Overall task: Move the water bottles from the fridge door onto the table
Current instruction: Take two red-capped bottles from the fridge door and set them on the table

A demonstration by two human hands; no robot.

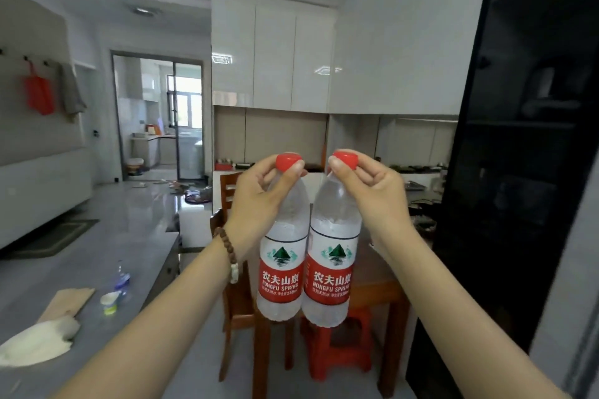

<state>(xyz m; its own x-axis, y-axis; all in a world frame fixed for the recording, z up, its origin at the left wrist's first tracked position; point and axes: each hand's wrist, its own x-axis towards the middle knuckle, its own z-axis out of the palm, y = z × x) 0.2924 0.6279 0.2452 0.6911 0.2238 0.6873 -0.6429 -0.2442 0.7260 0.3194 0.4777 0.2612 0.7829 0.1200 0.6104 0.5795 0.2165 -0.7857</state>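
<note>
The left hand and right hand each pinch 1 bottle by its red cap; the 2 bottles hang side by side above the wooden surface. Such a thin grip may slip, or the bottles may knock together.

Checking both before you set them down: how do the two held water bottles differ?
The left bottle, in the left hand, hangs slightly higher than the right bottle, in the right hand. Their bottoms lean together. Shared: red caps, red labels, fingers pinching each cap.
</note>
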